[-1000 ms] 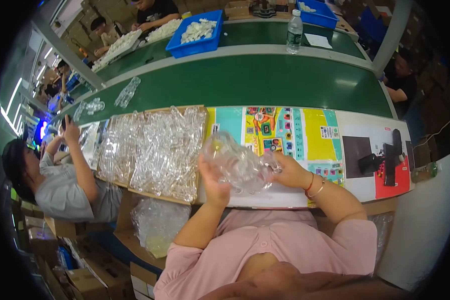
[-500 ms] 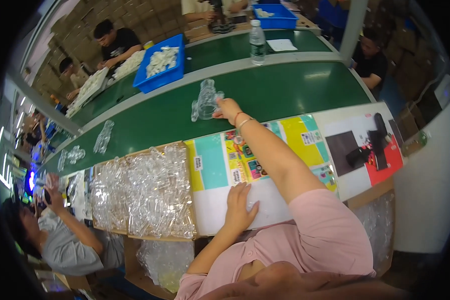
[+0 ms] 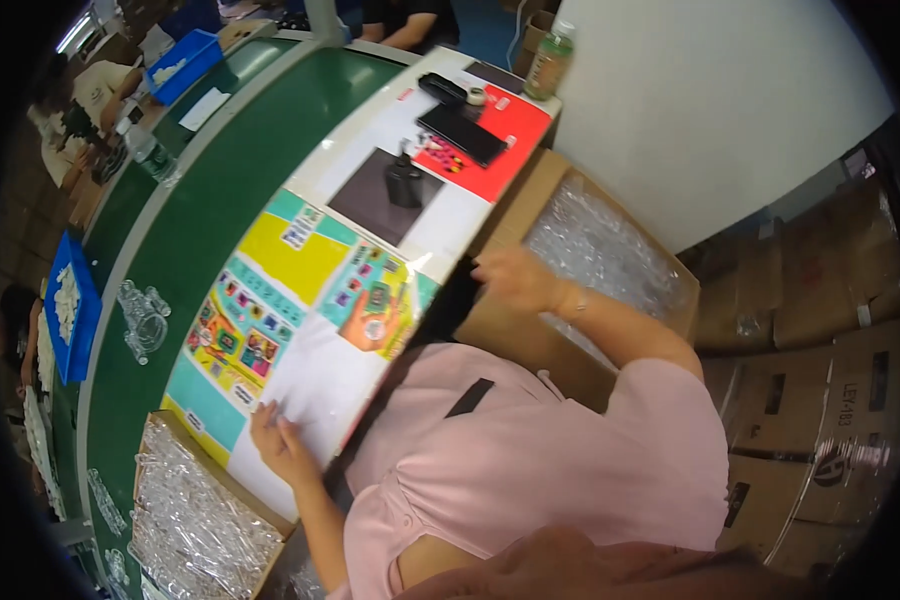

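Observation:
My left hand [image 3: 285,447] lies on the white sheet [image 3: 322,375] along the table's near edge, its fingers spread and holding nothing. Off the table's edge, my right hand [image 3: 520,280] hangs above the near side of a cardboard box [image 3: 525,205]. Motion blurs its fingers, which look bent, and I cannot make out anything in them. Inside that box lie clear plastic pieces in bags [image 3: 600,240]. A cluster of clear plastic parts [image 3: 145,320] stands on the green belt, apart from both hands. Another open box [image 3: 195,510], heaped with clear plastic parts, sits beyond my left hand.
Colourful printed sheets [image 3: 260,315] cover the tabletop. Farther along it are a black pump bottle [image 3: 403,182], a phone [image 3: 462,135] and a green-tinted drink bottle [image 3: 550,62]. Stacked cartons [image 3: 790,400] stand at right. A blue tray [image 3: 70,310] and water bottle [image 3: 148,152] stand past the belt.
My view has swung to the right. My right hand has left the clear parts on the belt and come back to the box beside me. My left hand stays on the white sheet.

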The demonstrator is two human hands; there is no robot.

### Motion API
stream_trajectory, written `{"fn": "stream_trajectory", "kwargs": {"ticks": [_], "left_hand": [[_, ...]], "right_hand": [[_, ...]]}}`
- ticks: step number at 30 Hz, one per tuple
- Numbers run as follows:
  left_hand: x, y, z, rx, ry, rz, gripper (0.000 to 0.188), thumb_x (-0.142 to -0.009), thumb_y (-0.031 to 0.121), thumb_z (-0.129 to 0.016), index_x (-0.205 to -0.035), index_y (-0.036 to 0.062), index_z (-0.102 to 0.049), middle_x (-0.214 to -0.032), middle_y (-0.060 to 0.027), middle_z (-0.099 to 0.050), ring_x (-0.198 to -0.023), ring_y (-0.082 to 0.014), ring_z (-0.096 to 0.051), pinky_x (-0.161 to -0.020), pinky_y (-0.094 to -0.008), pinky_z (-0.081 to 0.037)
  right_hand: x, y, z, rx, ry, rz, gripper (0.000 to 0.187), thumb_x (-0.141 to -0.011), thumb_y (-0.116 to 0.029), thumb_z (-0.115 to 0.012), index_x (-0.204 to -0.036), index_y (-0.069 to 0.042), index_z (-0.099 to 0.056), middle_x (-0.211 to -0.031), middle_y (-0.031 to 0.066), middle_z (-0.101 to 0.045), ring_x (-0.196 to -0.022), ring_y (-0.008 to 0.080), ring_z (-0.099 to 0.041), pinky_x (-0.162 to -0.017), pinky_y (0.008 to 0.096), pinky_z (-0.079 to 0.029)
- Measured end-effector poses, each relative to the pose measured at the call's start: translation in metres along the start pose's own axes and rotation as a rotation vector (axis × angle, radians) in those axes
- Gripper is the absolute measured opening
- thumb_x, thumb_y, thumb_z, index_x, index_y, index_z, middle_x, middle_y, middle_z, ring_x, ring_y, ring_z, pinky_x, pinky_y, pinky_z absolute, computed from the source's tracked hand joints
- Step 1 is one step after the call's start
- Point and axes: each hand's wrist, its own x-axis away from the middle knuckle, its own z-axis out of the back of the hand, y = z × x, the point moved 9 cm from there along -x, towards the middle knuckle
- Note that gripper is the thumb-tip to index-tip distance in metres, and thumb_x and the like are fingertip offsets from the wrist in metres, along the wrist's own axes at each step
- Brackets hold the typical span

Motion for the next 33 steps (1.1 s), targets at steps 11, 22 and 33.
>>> {"fn": "stream_trajectory", "kwargs": {"ticks": [11,22,33], "left_hand": [[-0.018,0.126,-0.032,-0.121,-0.217,-0.131,0.015,-0.086,0.011,-0.051,-0.095,-0.0003,-0.057,-0.107,-0.0134,-0.056,-0.102,-0.0265,-0.052,-0.089,-0.0342,-0.038],[0.006,0.166,-0.076,0.264,-0.578,0.214,0.022,-0.081,0.004,-0.054,-0.102,-0.0012,-0.055,-0.102,-0.0099,-0.057,-0.100,-0.0196,-0.053,-0.089,-0.0300,-0.040],[0.037,0.242,-0.176,0.551,-1.005,0.093,0.031,-0.081,0.008,-0.057,-0.111,0.0001,-0.052,-0.108,-0.0107,-0.053,-0.098,-0.0184,-0.054,-0.088,-0.0288,-0.041]], "right_hand": [[0.524,0.163,0.166,0.678,-0.072,-1.634,0.065,-0.065,-0.011,-0.061,-0.125,-0.001,-0.037,-0.121,0.0218,-0.043,-0.115,0.0370,-0.039,-0.099,0.0411,-0.030],[0.535,0.209,0.150,0.619,-0.413,-1.722,0.085,-0.056,-0.026,-0.074,-0.126,-0.002,-0.031,-0.122,0.0210,-0.044,-0.116,0.0350,-0.041,-0.098,0.0381,-0.035],[0.446,0.116,0.076,-0.561,-0.638,-1.447,0.070,-0.064,-0.030,-0.072,-0.119,-0.001,-0.039,-0.115,0.0133,-0.051,-0.106,0.0257,-0.049,-0.087,0.0353,-0.042]]}}
